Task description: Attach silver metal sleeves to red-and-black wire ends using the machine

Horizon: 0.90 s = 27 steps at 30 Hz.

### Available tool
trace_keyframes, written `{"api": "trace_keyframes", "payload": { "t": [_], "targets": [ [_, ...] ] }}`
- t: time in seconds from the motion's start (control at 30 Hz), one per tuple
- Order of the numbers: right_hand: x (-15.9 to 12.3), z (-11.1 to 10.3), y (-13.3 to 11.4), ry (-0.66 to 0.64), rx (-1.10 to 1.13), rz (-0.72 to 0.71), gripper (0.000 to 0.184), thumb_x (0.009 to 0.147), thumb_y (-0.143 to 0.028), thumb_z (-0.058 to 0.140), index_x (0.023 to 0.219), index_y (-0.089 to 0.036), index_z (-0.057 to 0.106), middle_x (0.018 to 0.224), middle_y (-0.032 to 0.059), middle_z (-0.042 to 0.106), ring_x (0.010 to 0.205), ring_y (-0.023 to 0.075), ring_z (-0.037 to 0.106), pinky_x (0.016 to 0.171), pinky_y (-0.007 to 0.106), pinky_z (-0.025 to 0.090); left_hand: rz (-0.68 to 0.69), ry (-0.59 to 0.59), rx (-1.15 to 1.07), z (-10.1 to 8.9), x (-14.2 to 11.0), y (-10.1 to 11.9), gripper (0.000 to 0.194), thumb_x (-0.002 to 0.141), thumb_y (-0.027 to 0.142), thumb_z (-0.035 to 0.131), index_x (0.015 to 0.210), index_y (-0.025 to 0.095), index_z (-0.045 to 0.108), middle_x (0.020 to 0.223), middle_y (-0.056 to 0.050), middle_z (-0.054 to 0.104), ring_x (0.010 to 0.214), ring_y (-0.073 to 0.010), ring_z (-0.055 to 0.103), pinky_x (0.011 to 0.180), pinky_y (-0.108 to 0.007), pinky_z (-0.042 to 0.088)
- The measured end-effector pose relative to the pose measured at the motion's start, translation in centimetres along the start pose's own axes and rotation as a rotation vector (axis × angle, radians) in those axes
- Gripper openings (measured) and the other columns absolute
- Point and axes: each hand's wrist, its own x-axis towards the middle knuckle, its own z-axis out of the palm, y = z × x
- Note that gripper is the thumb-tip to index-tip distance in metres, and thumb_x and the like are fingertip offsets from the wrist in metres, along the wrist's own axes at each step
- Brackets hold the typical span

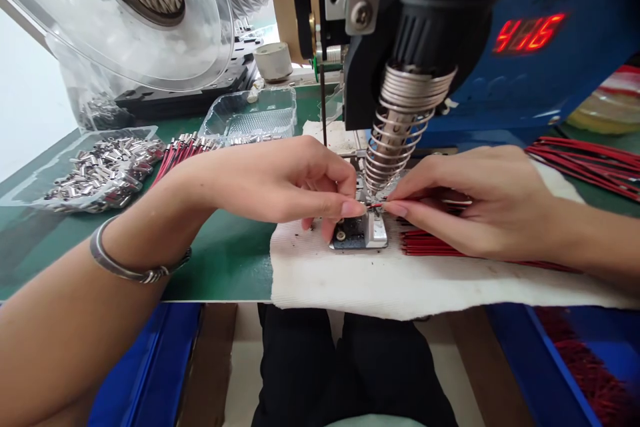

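Observation:
Just under the tip of a spring-wrapped metal nozzle, both my hands meet over a small metal fixture. My right hand pinches a thin red-and-black wire between thumb and fingertips. From the left, my left hand reaches in, thumb and fingers closed at the wire's other end; whatever sits between them is hidden. A bundle of red and black wires lies on the white cloth, partly beneath my right hand.
A blue machine with a lit red display stands behind. At left are a plastic tray of small metal cylinders, more wires, a clear tray and a large reel. More wires lie at right; blue bins sit below.

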Motion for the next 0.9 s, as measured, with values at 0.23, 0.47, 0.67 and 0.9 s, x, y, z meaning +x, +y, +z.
{"api": "trace_keyframes", "payload": {
  "t": [0.23,0.47,0.67,0.9],
  "targets": [
    [0.01,-0.04,0.04,0.001,0.006,-0.002,0.012,0.106,-0.021,0.066,0.095,-0.019,0.071,0.077,-0.0027,0.076,0.056,0.0069,0.063,0.053,0.020,0.045,-0.005,0.017,-0.007,0.13,-0.05,0.22,0.025,0.103,0.029,0.062,0.085,0.021,0.078,0.084,-0.002,0.082,0.067,-0.0137,0.071,0.063,-0.022,0.058],
    [0.09,0.03,0.05,-0.022,0.007,-0.001,0.013,0.107,-0.021,0.064,0.096,-0.020,0.070,0.079,-0.0010,0.077,0.057,0.0091,0.065,0.052,0.023,0.046,-0.006,0.025,-0.007,0.19,-0.12,0.11,0.021,0.098,0.022,0.063,0.084,0.021,0.079,0.081,-0.001,0.082,0.066,-0.0139,0.072,0.063,-0.021,0.058],
    [0.01,0.07,-0.01,-0.008,0.004,-0.025,0.012,0.106,-0.019,0.065,0.095,-0.019,0.069,0.077,-0.0015,0.076,0.056,0.0077,0.064,0.052,0.021,0.045,-0.012,0.021,-0.022,0.17,-0.11,0.24,0.021,0.095,0.016,0.060,0.087,0.020,0.079,0.079,0.000,0.081,0.066,-0.0134,0.072,0.064,-0.020,0.059],
    [0.01,-0.03,0.17,0.007,0.015,-0.019,0.009,0.104,-0.019,0.067,0.095,-0.018,0.071,0.078,-0.0009,0.076,0.056,0.0079,0.063,0.053,0.021,0.046,-0.002,0.024,-0.068,0.28,0.15,0.68,0.020,0.095,0.017,0.057,0.079,0.019,0.069,0.075,-0.002,0.077,0.071,-0.0174,0.078,0.061,-0.021,0.060]
  ]
}}
